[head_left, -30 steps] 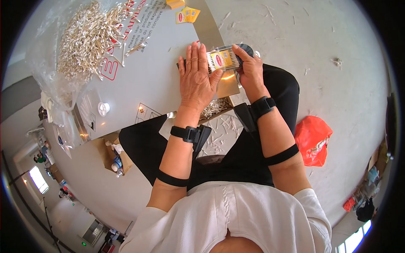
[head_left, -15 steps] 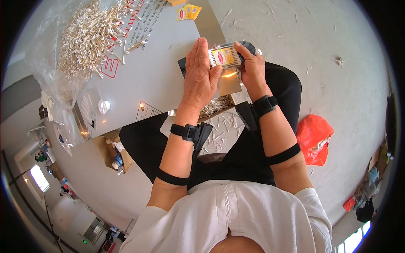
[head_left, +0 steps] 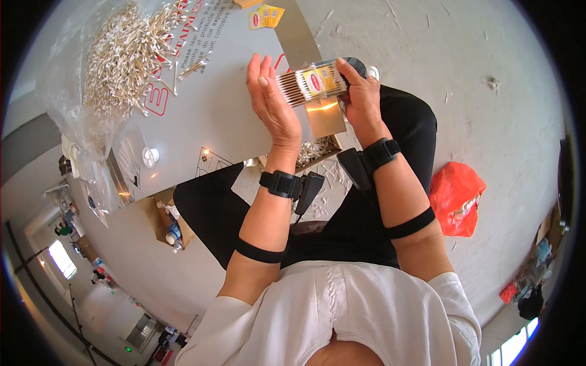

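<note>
My right hand (head_left: 362,97) grips a clear plastic box (head_left: 332,84) of cotton swabs by its right end, thumb on top. A yellow card (head_left: 318,81) with a red oval lies inside over the swabs. From the box's left end a row of cotton swabs (head_left: 292,89) sticks out, dark sticks with white tips. My left hand (head_left: 278,113) is open beside those tips, its fingers stretched and its palm turned toward them. Whether the palm touches the tips, I cannot tell. A dark rounded object (head_left: 355,66), partly hidden, shows behind my right hand.
A heap of loose cotton swabs (head_left: 119,67) lies on a plastic bag at the left of the metal-topped table (head_left: 210,116). Yellow cards (head_left: 266,16) and a white round cap (head_left: 150,157) are on it. Below stands a box of swabs (head_left: 317,150); a red bag (head_left: 456,201) lies at right.
My left hand has drawn back to the left from the box and turned its palm toward it. The swabs now stick out of the box's left end. My right hand has barely moved.
</note>
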Available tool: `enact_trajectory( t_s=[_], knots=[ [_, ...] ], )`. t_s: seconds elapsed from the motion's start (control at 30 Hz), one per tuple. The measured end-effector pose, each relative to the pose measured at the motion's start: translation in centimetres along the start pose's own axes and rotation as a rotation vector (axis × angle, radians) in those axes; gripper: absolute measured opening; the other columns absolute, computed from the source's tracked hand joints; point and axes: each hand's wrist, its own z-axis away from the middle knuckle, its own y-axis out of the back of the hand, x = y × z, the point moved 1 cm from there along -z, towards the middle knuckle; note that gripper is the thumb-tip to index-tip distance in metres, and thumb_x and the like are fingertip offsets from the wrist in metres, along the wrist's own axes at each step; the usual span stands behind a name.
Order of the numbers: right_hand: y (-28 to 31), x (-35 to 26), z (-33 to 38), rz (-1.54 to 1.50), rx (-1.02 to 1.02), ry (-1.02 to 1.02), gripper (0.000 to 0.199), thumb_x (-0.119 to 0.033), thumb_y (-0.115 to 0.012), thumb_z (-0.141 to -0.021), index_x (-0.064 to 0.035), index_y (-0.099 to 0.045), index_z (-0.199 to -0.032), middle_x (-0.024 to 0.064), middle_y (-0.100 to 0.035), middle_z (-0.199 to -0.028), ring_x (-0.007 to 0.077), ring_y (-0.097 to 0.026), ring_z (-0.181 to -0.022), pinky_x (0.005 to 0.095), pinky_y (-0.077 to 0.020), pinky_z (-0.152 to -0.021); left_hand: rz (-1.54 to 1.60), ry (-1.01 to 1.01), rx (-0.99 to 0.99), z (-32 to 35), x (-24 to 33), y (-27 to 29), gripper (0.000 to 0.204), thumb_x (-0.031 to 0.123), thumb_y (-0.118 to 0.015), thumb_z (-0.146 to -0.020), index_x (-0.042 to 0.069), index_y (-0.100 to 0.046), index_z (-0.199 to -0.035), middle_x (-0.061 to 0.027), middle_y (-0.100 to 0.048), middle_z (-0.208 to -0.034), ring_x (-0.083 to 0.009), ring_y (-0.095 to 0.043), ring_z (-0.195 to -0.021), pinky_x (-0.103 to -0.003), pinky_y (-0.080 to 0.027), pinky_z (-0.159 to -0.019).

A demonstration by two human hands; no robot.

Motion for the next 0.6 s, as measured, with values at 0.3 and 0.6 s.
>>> enact_trajectory(
  t_s=[0.3, 0.6],
  knots=[
    [-0.3, 0.6, 0.4, 0.0, -0.019, 0.143, 0.012, -0.012, -0.074, -0.087, -0.003, -0.07, -0.081, -0.0013, -0.065, -0.076, 0.0077, -0.057, -0.066, 0.0248, -0.0467, -0.06, 0.008, -0.027, 0.035, -0.2, -0.2, -0.6, 0.068, 0.051, -0.038, -0.103, -0.005, -0.035, -0.142, -0.02, -0.038, -0.147, -0.0319, -0.039, -0.136, -0.046, -0.026, -0.116],
    [0.3, 1.5, -0.3, 0.041, -0.062, 0.253, 0.014, -0.017, -0.076, -0.087, -0.005, -0.068, -0.088, -0.0001, -0.066, -0.083, 0.0095, -0.061, -0.072, 0.0267, -0.0511, -0.067, 0.083, 0.005, 0.033, 0.1, -0.6, -3.0, 0.071, 0.053, -0.036, -0.103, -0.007, -0.034, -0.142, -0.0222, -0.039, -0.146, -0.0316, -0.04, -0.136, -0.045, -0.028, -0.116]
  ],
)
